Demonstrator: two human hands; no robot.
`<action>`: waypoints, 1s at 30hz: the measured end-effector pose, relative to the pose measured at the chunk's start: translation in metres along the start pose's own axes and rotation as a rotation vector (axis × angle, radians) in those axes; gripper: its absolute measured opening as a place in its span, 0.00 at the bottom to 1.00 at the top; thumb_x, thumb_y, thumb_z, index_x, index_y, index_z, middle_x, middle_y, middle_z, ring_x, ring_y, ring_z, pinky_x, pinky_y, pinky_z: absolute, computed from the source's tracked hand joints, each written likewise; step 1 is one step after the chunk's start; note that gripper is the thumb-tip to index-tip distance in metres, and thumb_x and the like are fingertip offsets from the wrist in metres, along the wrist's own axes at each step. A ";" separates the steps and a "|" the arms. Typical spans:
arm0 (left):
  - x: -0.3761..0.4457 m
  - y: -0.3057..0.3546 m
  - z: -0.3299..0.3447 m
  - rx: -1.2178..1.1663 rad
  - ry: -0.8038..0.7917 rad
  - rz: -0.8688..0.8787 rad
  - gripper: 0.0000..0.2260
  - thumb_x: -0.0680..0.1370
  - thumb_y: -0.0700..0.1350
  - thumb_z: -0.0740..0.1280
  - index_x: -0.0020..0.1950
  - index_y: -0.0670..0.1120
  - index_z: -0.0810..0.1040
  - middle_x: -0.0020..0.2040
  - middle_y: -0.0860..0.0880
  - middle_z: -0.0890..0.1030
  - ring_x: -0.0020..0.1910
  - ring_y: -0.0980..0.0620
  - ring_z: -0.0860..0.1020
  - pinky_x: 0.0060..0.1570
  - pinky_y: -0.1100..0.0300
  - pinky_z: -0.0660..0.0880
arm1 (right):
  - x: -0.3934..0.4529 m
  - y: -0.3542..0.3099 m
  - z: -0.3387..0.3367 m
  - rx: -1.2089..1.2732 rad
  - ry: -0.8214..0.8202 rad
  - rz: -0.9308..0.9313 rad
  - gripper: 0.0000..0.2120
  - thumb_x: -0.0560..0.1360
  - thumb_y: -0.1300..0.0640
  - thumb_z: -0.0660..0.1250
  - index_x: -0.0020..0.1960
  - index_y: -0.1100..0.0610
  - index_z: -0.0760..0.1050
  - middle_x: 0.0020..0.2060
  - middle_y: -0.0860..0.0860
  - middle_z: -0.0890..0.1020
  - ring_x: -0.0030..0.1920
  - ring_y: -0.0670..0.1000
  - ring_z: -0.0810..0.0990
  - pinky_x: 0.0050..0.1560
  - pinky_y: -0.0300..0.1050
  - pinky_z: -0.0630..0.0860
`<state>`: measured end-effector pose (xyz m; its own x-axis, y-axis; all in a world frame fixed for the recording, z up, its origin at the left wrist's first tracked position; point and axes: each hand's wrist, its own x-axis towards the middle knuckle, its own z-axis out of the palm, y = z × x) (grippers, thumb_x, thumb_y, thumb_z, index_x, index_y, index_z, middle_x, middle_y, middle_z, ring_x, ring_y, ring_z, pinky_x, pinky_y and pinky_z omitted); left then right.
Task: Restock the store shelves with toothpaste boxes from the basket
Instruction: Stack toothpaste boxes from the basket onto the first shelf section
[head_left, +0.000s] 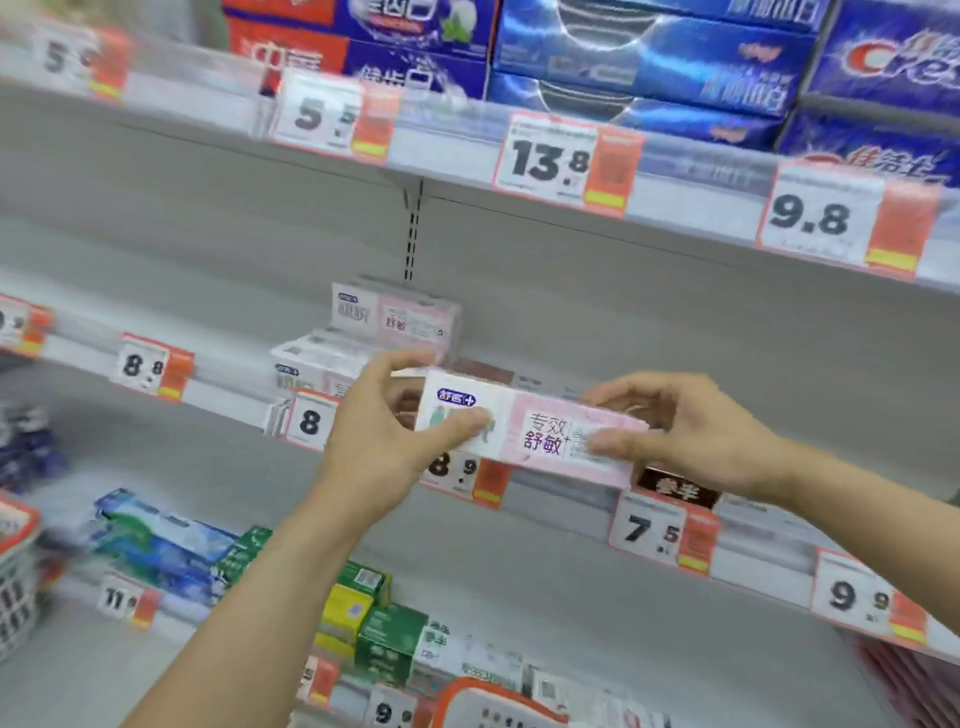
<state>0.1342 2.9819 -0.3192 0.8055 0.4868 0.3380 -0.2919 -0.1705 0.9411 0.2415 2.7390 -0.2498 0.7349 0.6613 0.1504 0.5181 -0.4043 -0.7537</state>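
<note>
both hands carry one pink-and-white toothpaste box (530, 434) lengthwise, level with the front edge of the middle shelf (779, 415). the left hand (384, 436) pinches the white end, thumb across the printed face and the other fingers (410, 364) curled over the top edge; the right hand (685, 431) pinches the pink end the same way. holding it by both ends with the label facing outward seems meant to keep the long box square to the shelf, so it can slide in with the print readable.

just behind it sits a small stack of matching boxes (374, 332), two tiers, the upper one set further back. the held box hangs to the right of that stack, over a bare stretch of shelf above the 8.9 price tag (457, 467), which looks like its slot. i judge the placing step is nearly finished: it needs pushing back and lowering beside the stack.

a white basket (18, 582) shows at the left edge, and an orange-rimmed one (493, 701) at the bottom.
</note>
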 end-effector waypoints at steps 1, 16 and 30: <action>0.003 -0.003 -0.007 0.056 0.088 0.047 0.26 0.68 0.48 0.79 0.63 0.53 0.72 0.51 0.53 0.84 0.47 0.57 0.82 0.49 0.61 0.79 | 0.010 -0.008 0.008 0.018 0.059 -0.029 0.18 0.65 0.56 0.78 0.55 0.55 0.82 0.48 0.52 0.87 0.50 0.56 0.85 0.48 0.49 0.82; 0.046 -0.087 -0.041 0.911 -0.025 0.257 0.28 0.81 0.52 0.62 0.80 0.57 0.58 0.82 0.52 0.49 0.81 0.49 0.39 0.77 0.51 0.39 | 0.220 -0.022 0.119 -0.436 0.353 -0.196 0.18 0.75 0.49 0.73 0.63 0.53 0.81 0.62 0.52 0.77 0.63 0.53 0.72 0.62 0.38 0.66; 0.045 -0.090 -0.036 0.929 -0.027 0.211 0.28 0.80 0.49 0.62 0.79 0.59 0.56 0.82 0.53 0.48 0.80 0.50 0.36 0.77 0.47 0.42 | 0.236 0.006 0.122 -0.630 0.187 -0.268 0.28 0.75 0.41 0.69 0.73 0.47 0.70 0.64 0.48 0.72 0.66 0.52 0.66 0.69 0.50 0.65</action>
<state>0.1779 3.0497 -0.3890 0.7982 0.3501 0.4902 0.0845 -0.8708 0.4843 0.3643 2.9695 -0.2970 0.5799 0.6928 0.4287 0.8050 -0.5683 -0.1704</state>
